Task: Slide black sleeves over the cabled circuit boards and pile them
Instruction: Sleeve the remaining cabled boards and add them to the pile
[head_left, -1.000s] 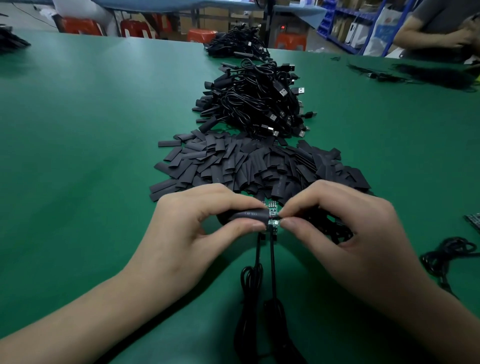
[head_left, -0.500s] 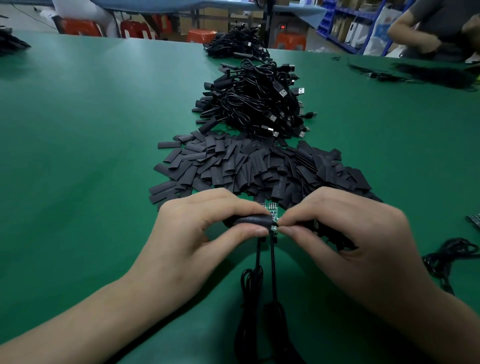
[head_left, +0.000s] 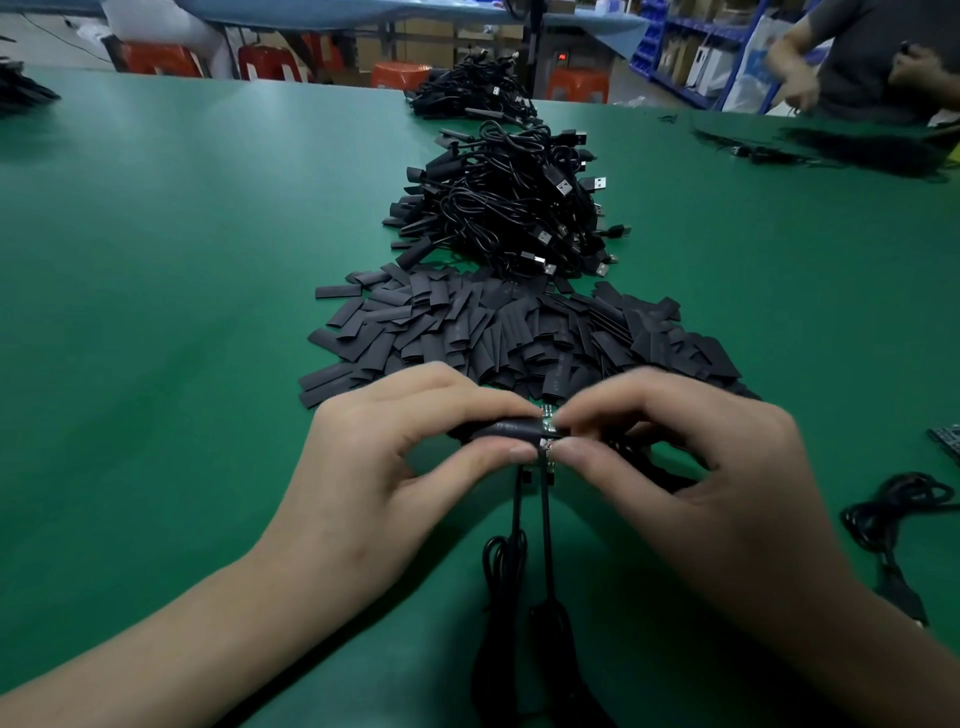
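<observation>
Pinching a black sleeve (head_left: 506, 430) in the left hand (head_left: 395, 467) and the circuit board (head_left: 548, 441) edge in the right hand (head_left: 691, 478), both closed thumb-to-fingertip, the loose sleeve pile (head_left: 519, 332) just beyond, bare green surface (head_left: 156, 312) wide open leftward.

Dim overhead light, glare on table (head_left: 208, 218), edges warped.

There is just one camera, worn on the person's head, looking forward and down from very close at the left hand (head_left: 395, 467) and right hand (head_left: 691, 467), with the green table (head_left: 156, 312) stretching far away beyond the hands.
</observation>
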